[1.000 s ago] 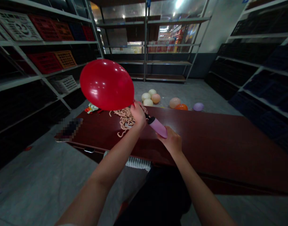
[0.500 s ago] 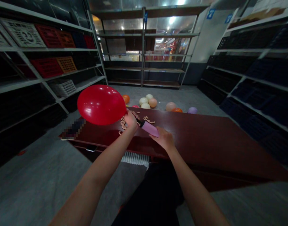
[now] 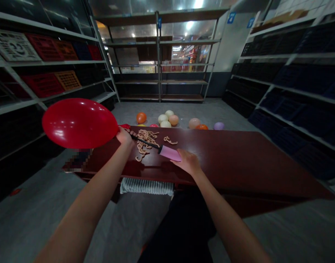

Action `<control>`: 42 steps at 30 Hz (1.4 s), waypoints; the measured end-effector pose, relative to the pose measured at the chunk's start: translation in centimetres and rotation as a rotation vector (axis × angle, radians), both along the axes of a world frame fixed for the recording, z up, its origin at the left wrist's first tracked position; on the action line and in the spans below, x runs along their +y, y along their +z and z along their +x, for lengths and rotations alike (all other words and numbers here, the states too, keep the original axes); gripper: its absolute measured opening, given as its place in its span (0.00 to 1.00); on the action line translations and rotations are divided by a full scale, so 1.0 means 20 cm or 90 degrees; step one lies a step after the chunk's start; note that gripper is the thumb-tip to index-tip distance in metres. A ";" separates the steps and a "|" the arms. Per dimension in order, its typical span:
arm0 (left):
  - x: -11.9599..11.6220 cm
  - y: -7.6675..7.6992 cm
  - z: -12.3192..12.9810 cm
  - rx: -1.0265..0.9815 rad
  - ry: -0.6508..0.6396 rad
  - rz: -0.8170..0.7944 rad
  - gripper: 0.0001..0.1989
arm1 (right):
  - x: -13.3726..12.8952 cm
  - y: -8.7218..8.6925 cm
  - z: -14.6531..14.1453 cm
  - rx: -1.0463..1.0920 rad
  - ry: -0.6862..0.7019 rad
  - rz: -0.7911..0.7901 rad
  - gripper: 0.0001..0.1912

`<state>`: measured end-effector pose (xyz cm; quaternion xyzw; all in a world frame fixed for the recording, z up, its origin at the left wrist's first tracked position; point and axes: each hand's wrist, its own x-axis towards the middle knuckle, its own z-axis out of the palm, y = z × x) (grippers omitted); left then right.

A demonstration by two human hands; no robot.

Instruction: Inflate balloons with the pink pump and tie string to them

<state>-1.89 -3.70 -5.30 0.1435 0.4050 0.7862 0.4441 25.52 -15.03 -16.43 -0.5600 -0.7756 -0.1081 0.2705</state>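
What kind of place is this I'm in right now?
Probably a storeroom or warehouse. Tall metal shelving stands along the back, plastic crates sit on the racks at left, and the plain grey floor looks like concrete.

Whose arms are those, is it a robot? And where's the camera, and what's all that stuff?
No robot here: these are a person's two bare arms. The camera sits on that person's head, looking forward and down, so you see roughly what they see. The left hand grips at the neck end of a big red balloon. The right hand holds the pink part of what looks like a balloon pump, with a black rod reaching toward the left hand. On the dark red table lie curly tan strands; I can't tell what they are for. Beyond the table, more balloons rest on the floor.
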 end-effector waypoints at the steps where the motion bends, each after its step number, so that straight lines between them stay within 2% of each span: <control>1: 0.01 0.01 0.00 -0.003 0.014 -0.004 0.17 | 0.00 0.00 0.00 0.000 -0.002 0.002 0.22; 6: 0.06 0.04 0.06 -0.004 0.037 0.030 0.17 | 0.01 0.00 0.01 0.022 -0.047 0.021 0.22; 12: 0.10 0.06 0.26 -0.010 0.054 0.086 0.22 | 0.03 -0.01 0.04 0.046 -0.101 0.043 0.22; 15: 0.08 0.03 0.42 0.003 0.013 0.114 0.23 | 0.03 -0.01 0.04 0.050 -0.121 0.039 0.22; 19: -0.01 -0.06 0.66 0.009 -0.061 0.121 0.23 | 0.03 -0.01 0.04 0.048 -0.145 0.041 0.22; 23: -0.07 -0.12 0.76 0.012 -0.105 0.119 0.22 | 0.04 -0.01 0.04 0.045 -0.153 0.047 0.23; 29: -0.06 -0.17 0.65 -0.042 -0.093 0.043 0.24 | 0.04 -0.01 0.03 0.004 -0.102 0.032 0.23; 34: -0.11 -0.20 0.52 -0.056 -0.070 -0.033 0.21 | 0.04 -0.04 0.02 -0.031 -0.055 0.041 0.23; 38: -0.14 -0.18 0.40 -0.023 -0.045 -0.029 0.18 | 0.03 -0.03 0.02 -0.035 -0.026 0.034 0.23; 42: -0.12 -0.13 0.25 -0.015 -0.010 -0.016 0.20 | 0.01 -0.01 0.02 -0.039 -0.005 0.018 0.22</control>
